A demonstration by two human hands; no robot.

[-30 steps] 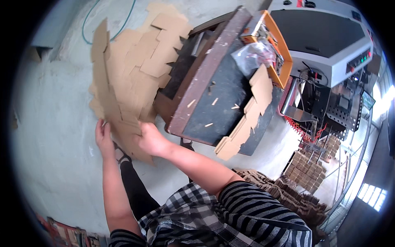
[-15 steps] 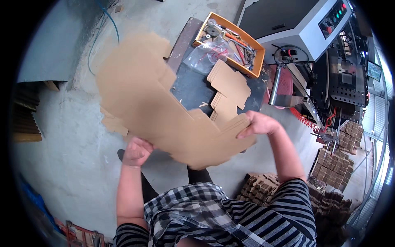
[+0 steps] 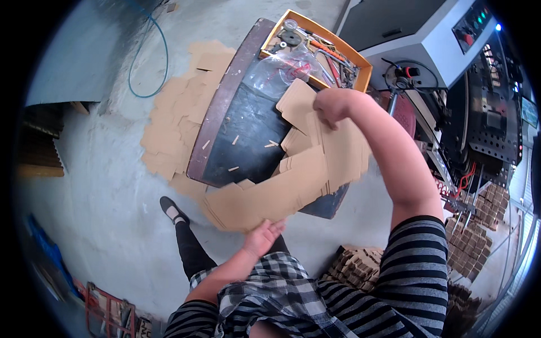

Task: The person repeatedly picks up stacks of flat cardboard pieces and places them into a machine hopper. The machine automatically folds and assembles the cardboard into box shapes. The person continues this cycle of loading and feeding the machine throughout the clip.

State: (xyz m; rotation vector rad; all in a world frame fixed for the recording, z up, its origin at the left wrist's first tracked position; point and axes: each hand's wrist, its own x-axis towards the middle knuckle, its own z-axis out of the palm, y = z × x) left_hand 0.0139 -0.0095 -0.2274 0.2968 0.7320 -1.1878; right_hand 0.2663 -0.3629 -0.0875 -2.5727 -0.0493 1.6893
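A stack of flat brown die-cut cardboard blanks point(image 3: 270, 194) spans the space between my hands, over the near right part of a dark table. My right hand point(image 3: 336, 107) reaches far across, its fingers closed on the far edge of these blanks. Against their near edge rests my left hand point(image 3: 262, 239), palm turned up and fingers stretched out along the cardboard. Another small stack of cardboard blanks point(image 3: 295, 102) lies on the table beside my right hand, partly covered by the stack I handle.
The dark table point(image 3: 225, 155) carries small cardboard scraps, a clear plastic bag point(image 3: 270, 73) and an orange tray point(image 3: 365, 76) of tools. Cardboard sheets point(image 3: 169, 135) cover the floor on the left. A grey machine point(image 3: 420, 48) stands far right; bundled cardboard point(image 3: 354, 267) sits near my right side.
The stack has swung round to the right, uncovering the table and the floor sheets. My right hand has moved away from me; my left has shifted right and nearer, with its fingers now straightened.
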